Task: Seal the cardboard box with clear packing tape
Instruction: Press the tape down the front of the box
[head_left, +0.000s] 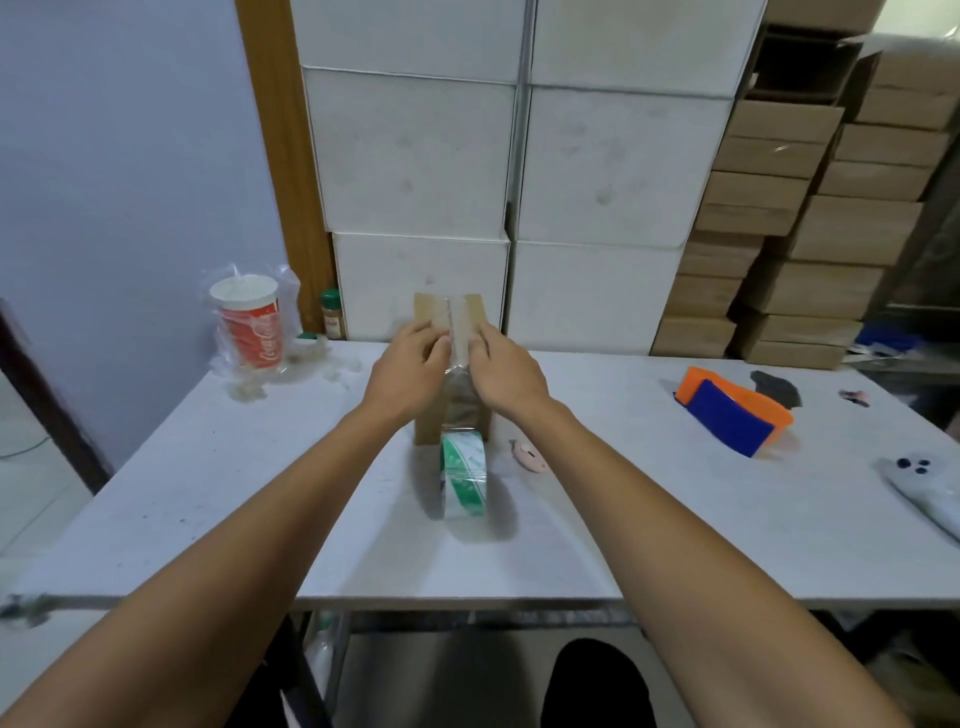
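While both hands press on the box (451, 358), it stands near the middle of the tabletop (208, 493), a little toward the far edge, its long axis running straight away from the person; the left hand (410, 364) and right hand (506, 371) flank the centre seam, fingers flattening the tape strip (459, 327) onto the cardboard, neither nearer than the other; the strip trails back to the roll (464, 480), upright just at the box's near end; judging by that, the next stroke runs along the seam; bare tabletop lies either side, a pink item (529, 455) near the right.
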